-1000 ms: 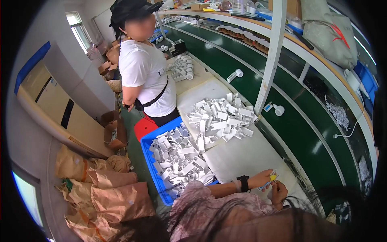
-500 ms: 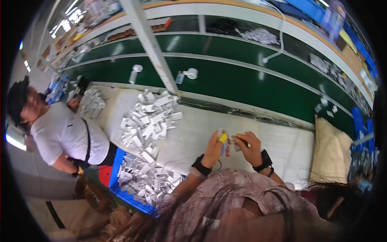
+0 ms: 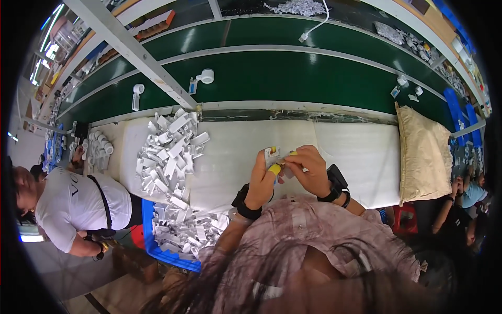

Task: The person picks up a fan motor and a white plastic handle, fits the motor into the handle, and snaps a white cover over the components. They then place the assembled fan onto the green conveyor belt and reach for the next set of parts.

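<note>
Over the near part of the white-covered table, my left hand (image 3: 263, 181) is closed around a small white plastic part (image 3: 271, 152), whose upper end sticks out above the fingers. My right hand (image 3: 310, 170) meets it from the other side, thumb and fingers pinched together against the part. Whatever those fingertips hold is too small and covered to make out. Yellow wrapping shows on the left thumb and on a right finger. To the left lies a heap of white plastic parts (image 3: 170, 152), running down into a blue crate (image 3: 152, 242) full of similar pieces.
A tan sack (image 3: 424, 152) stands at the table's right end. Behind the table runs a green conveyor (image 3: 272, 78) carrying a few white pieces. A slanted white post (image 3: 130, 52) rises at the left. A person in white (image 3: 89, 201) is at the left; others are far right.
The view has shifted, so table and heap appear further left. My hands stay together at the part, the right fingers now closer against it, and its white end shows more plainly.
</note>
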A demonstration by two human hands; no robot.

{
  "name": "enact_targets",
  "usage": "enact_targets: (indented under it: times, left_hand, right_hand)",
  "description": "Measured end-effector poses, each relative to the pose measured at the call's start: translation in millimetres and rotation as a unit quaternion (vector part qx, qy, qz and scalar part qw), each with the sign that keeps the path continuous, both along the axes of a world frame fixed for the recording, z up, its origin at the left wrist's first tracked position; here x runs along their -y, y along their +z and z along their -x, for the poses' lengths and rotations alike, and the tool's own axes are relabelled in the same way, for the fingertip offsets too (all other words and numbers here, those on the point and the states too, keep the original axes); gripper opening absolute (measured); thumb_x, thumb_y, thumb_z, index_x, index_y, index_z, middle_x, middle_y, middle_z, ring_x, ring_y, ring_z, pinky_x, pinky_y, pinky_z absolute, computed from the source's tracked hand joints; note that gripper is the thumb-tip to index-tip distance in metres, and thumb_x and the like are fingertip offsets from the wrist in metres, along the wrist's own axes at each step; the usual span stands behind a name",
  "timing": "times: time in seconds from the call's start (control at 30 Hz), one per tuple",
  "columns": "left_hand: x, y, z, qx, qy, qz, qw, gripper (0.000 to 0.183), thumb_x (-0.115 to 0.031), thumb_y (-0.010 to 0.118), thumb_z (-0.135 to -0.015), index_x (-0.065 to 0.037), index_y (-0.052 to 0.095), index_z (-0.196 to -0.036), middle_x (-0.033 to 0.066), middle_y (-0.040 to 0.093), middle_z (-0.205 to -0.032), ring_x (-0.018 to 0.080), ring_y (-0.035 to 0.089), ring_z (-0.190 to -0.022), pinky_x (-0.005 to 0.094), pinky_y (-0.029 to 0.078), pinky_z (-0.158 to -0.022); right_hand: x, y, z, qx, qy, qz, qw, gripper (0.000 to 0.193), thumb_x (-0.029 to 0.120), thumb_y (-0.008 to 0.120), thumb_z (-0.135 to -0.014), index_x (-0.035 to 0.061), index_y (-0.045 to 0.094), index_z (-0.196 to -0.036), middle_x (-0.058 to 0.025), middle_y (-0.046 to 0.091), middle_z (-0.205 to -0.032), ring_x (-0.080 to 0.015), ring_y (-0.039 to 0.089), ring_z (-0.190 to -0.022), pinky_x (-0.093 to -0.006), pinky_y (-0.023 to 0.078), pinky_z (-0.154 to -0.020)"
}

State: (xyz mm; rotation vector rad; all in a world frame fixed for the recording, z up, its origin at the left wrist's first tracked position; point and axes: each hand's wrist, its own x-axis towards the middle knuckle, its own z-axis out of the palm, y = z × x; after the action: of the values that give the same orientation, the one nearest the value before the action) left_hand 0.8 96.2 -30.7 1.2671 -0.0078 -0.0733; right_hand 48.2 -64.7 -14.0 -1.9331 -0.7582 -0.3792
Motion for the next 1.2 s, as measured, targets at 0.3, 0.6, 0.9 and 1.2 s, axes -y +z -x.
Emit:
enact_targets:
  times: [0.3, 0.6, 0.9, 1.2]
  left_hand:
    - [3.2, 10.0, -1.1, -0.008, -0.020, -0.025, 0.999, 0.036, -0.001, 0.036, -0.090, -0.002, 0.037, -0.126, 0.0080, 0.052, -0.104, 0.0130, 0.053, -0.081, 0.0271, 0.050, -0.064]
    - [6.2, 19.4, -0.8, -0.007, -0.026, -0.080, 0.996, 0.035, 0.000, 0.038, -0.086, 0.000, 0.039, -0.121, 0.0072, 0.053, -0.099, 0.0114, 0.053, -0.080, 0.0251, 0.048, -0.062]
    - [5.1, 19.7, 0.6, 0.003, -0.033, -0.126, 0.992, 0.036, 0.001, 0.041, -0.084, 0.000, 0.041, -0.120, 0.0067, 0.054, -0.095, 0.0100, 0.051, -0.072, 0.0229, 0.046, -0.057]
    - [12.8, 18.4, -2.7, 0.060, -0.028, -0.121, 0.991, 0.030, -0.013, 0.046, -0.095, -0.002, 0.040, -0.122, 0.0045, 0.053, -0.093, 0.0083, 0.050, -0.068, 0.0214, 0.044, -0.055]
  right_hand:
    - [1.5, -2.2, -3.6, 0.023, 0.003, -0.008, 1.000, 0.021, 0.001, 0.073, -0.069, 0.0100, 0.069, -0.088, -0.0053, 0.062, -0.083, -0.0274, 0.055, -0.086, -0.0380, 0.046, -0.082]
    - [6.3, -2.9, -4.0, 0.060, 0.009, 0.013, 0.998, 0.024, -0.001, 0.075, -0.065, 0.0085, 0.068, -0.086, -0.0046, 0.060, -0.086, -0.0290, 0.055, -0.090, -0.0394, 0.046, -0.083]
    - [7.2, -3.4, -0.6, 0.063, -0.001, 0.021, 0.998, 0.024, -0.001, 0.075, -0.064, 0.0076, 0.068, -0.086, -0.0060, 0.059, -0.087, -0.0296, 0.054, -0.090, -0.0394, 0.046, -0.081]
    - [9.9, -1.2, -3.7, 0.045, 0.006, 0.008, 0.999, 0.025, 0.000, 0.074, -0.065, 0.0093, 0.068, -0.087, -0.0055, 0.059, -0.085, -0.0289, 0.054, -0.089, -0.0385, 0.046, -0.081]
